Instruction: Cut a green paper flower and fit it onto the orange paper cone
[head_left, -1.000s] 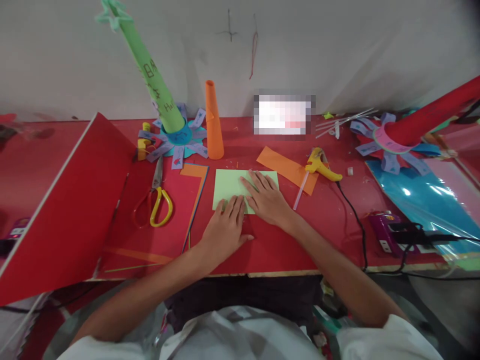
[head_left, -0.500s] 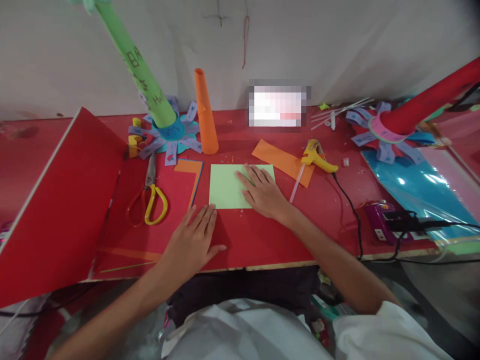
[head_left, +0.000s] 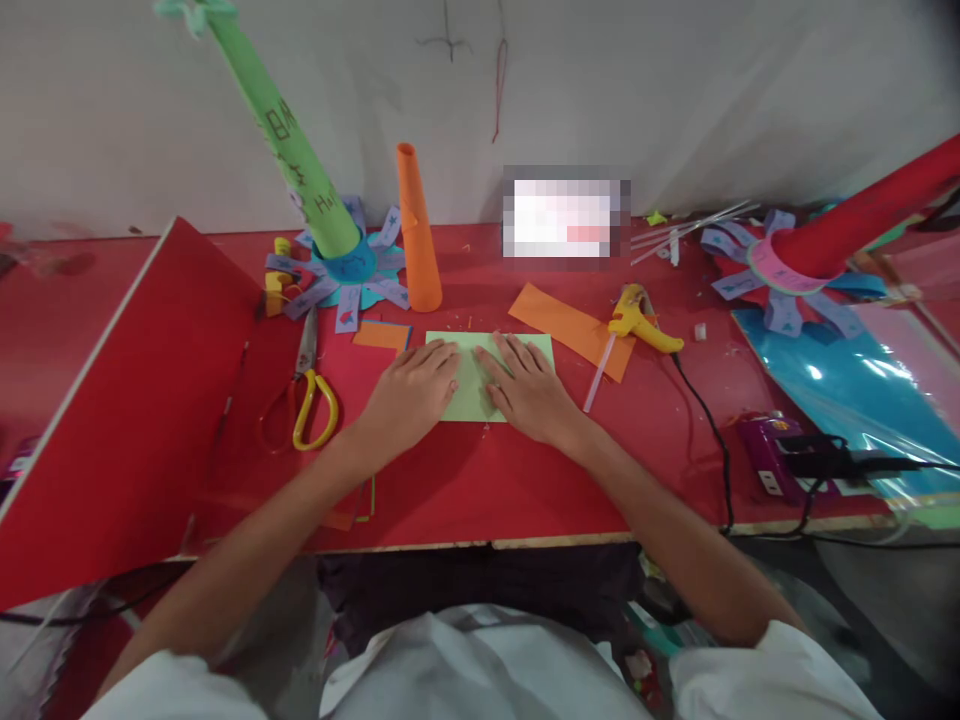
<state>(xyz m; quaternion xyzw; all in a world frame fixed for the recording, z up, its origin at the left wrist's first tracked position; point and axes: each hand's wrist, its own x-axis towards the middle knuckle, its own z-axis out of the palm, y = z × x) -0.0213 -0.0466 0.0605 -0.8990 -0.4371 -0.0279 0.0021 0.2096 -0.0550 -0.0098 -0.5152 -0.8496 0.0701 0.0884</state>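
Observation:
A pale green sheet of paper [head_left: 474, 390] lies flat on the red table [head_left: 517, 490] in front of me. My left hand [head_left: 412, 388] rests on the sheet's left side, its fingers stretched out flat. On the right part of the same sheet lies my right hand [head_left: 529, 388], fingers spread. Neither hand grips anything. Just beyond the sheet's right edge is an orange paper strip [head_left: 551, 318], and a yellow glue gun [head_left: 641, 320] with a clear glue stick at its front touches it. Scissors [head_left: 309, 395] with one yellow and one red handle lie left of my left hand.
An orange paper cone [head_left: 420, 240] stands behind the sheet. Green [head_left: 281, 130] and red [head_left: 840, 225] paper tubes rise from flower-like bases at either side. A red board [head_left: 135, 410] leans at left. A purple power socket box [head_left: 772, 455] with cables sits near the front right edge.
My left hand has moved up and forward from the sheet's lower left corner onto its left half. My right hand stays where it was on the sheet. The view has shifted slightly.

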